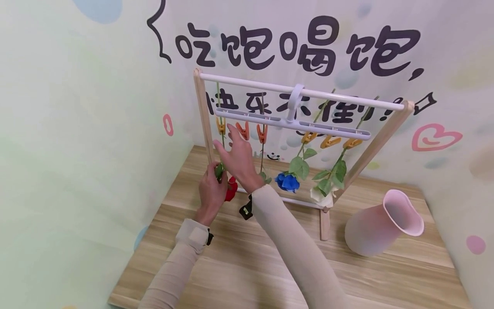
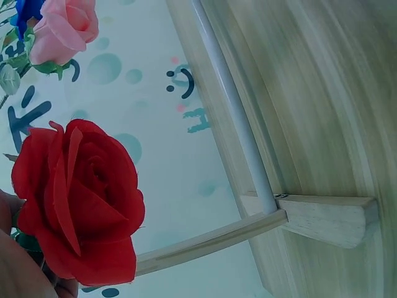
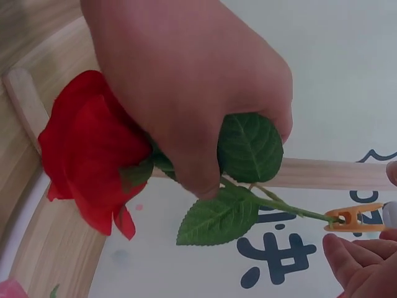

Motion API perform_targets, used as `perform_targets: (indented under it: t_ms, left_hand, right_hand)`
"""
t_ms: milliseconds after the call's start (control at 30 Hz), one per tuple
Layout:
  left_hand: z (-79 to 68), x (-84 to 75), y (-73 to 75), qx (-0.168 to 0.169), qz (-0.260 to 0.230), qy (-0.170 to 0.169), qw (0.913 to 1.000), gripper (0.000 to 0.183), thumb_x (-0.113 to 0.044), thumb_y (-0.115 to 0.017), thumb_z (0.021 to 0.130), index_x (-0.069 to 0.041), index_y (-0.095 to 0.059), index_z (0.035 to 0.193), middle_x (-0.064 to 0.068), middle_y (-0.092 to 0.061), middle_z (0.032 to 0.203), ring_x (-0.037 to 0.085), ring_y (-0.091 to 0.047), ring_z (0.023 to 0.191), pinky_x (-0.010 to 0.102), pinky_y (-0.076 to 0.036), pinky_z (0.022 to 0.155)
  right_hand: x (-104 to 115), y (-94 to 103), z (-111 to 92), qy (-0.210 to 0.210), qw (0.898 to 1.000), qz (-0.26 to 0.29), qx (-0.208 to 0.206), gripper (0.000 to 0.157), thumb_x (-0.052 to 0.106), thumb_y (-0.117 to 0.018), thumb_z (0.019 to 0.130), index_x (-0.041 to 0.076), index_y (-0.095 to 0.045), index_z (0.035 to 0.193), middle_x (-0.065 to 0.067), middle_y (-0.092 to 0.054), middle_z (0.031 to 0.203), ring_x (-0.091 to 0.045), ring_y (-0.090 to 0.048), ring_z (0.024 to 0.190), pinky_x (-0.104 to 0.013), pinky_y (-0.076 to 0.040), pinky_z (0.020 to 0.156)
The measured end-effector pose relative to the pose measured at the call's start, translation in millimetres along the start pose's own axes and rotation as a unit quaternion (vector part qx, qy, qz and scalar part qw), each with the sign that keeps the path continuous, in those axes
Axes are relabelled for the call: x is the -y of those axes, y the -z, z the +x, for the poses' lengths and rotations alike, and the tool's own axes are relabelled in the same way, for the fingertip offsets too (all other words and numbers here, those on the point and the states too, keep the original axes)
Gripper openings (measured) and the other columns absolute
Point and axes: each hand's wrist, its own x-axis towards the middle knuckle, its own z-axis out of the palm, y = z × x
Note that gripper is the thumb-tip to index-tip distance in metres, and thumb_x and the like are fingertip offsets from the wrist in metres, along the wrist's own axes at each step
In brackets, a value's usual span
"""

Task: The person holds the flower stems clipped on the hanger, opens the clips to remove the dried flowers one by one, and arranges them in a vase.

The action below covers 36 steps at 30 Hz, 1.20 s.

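Note:
My left hand (image 1: 211,193) grips the stem of an upside-down red rose (image 2: 80,205) just above the bloom, among its green leaves (image 3: 251,148). The stem runs up into a yellow-orange clothespin (image 3: 352,218) at the left end of a pale clip hanger (image 1: 254,116). Beside that clothespin is my right hand (image 1: 243,159), thumb and fingers spread apart on either side of it. Whether a fingertip touches the clothespin I cannot tell. Part of the red bloom is hidden behind the hands in the head view.
The hanger hooks over a white rod (image 1: 247,82) on a wooden-legged rack. A pink rose (image 2: 65,34), a blue rose (image 1: 287,182) and a white rose (image 1: 321,197) hang upside down from other clothespins. A pink-white vase (image 1: 368,229) stands at the right on the wooden table (image 1: 239,270).

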Motion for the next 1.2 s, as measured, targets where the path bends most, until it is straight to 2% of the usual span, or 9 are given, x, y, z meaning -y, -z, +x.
perform_targets:
  t_ms: [100,200,300,367,467,533,700,1000,1200]
  left_hand:
    - [-0.9,0.3,0.1,-0.005,-0.001,-0.011,0.9999,0.025,-0.007,-0.065,0.094,0.002,-0.055,0.115,0.024,-0.07,0.104,0.037,-0.07,0.096,0.048,-0.057,0.081]
    - [-0.9,0.3,-0.1,-0.009,0.001,-0.021,0.9997,0.025,-0.006,-0.065,0.094,0.002,-0.055,0.115,0.025,-0.07,0.103,0.038,-0.07,0.095,0.049,-0.057,0.08]
    - [-0.7,0.3,-0.2,-0.008,0.003,-0.023,0.9997,0.025,-0.007,-0.065,0.094,0.003,-0.055,0.115,0.025,-0.07,0.103,0.037,-0.07,0.096,0.048,-0.057,0.081]
    - [-0.8,0.3,0.1,-0.007,0.004,-0.021,0.9997,0.026,-0.007,-0.065,0.094,0.004,-0.055,0.116,0.024,-0.07,0.103,0.037,-0.071,0.095,0.048,-0.057,0.082]
    - [-1.3,0.4,0.6,-0.005,0.005,-0.014,0.9999,0.027,-0.008,-0.065,0.095,0.004,-0.055,0.116,0.024,-0.07,0.102,0.036,-0.071,0.094,0.048,-0.057,0.082]
    - [-1.6,0.3,1.0,-0.004,0.005,-0.01,0.9999,0.026,-0.008,-0.065,0.095,0.004,-0.056,0.116,0.023,-0.07,0.102,0.036,-0.071,0.093,0.048,-0.057,0.083]
    - [-1.7,2.0,0.1,-0.006,0.003,-0.015,0.9999,0.026,-0.008,-0.065,0.094,0.004,-0.057,0.116,0.023,-0.07,0.099,0.036,-0.071,0.09,0.047,-0.057,0.081]
    - [-1.4,3.8,-0.3,-0.014,0.0,-0.025,0.9996,0.024,-0.007,-0.064,0.094,0.004,-0.058,0.115,0.022,-0.07,0.095,0.035,-0.07,0.083,0.049,-0.057,0.074]
    - [-1.9,4.5,1.0,-0.015,-0.002,-0.026,0.9996,0.025,-0.007,-0.065,0.094,0.004,-0.058,0.115,0.022,-0.07,0.096,0.035,-0.07,0.082,0.048,-0.057,0.075]
  right_hand:
    - [2,-4.2,3,-0.002,1.0,-0.009,-0.009,0.064,0.033,-0.063,0.097,0.004,-0.039,0.149,-0.018,-0.07,0.101,-0.03,-0.068,0.109,-0.037,-0.055,0.091]
    - [5,-6.2,6,-0.01,1.0,-0.01,-0.02,0.066,0.033,-0.063,0.097,0.004,-0.037,0.151,-0.014,-0.066,0.081,-0.029,-0.069,0.103,-0.037,-0.055,0.091]
    - [6,-7.0,10,-0.018,0.999,-0.002,-0.03,0.066,0.033,-0.063,0.097,0.005,-0.036,0.151,-0.015,-0.069,0.089,-0.027,-0.069,0.103,-0.036,-0.054,0.093]
    - [7,-7.5,12,-0.021,0.999,0.004,-0.033,0.066,0.033,-0.063,0.097,0.007,-0.036,0.152,-0.016,-0.071,0.109,-0.026,-0.068,0.108,-0.036,-0.053,0.095]
    - [7,-9.0,15,-0.021,0.999,0.004,-0.036,0.064,0.032,-0.063,0.098,0.009,-0.037,0.152,-0.015,-0.064,0.132,-0.026,-0.065,0.115,-0.035,-0.052,0.096]
    - [7,-10.3,16,-0.019,0.999,0.003,-0.039,0.062,0.031,-0.063,0.098,0.009,-0.039,0.151,-0.015,-0.059,0.139,-0.027,-0.064,0.118,-0.035,-0.052,0.096]
    - [7,-13.6,20,-0.013,0.998,-0.01,-0.061,0.055,0.029,-0.064,0.098,0.008,-0.046,0.145,-0.016,-0.063,0.132,-0.028,-0.066,0.114,-0.034,-0.054,0.093]
    - [6,-16.6,27,0.006,0.995,-0.04,-0.097,0.036,0.028,-0.064,0.097,0.004,-0.064,0.124,-0.012,-0.073,0.108,-0.022,-0.071,0.092,-0.03,-0.056,0.08]
    - [7,-17.6,30,0.01,0.994,-0.042,-0.101,0.032,0.031,-0.065,0.096,0.005,-0.066,0.116,-0.011,-0.075,0.104,-0.022,-0.072,0.094,-0.029,-0.056,0.083]
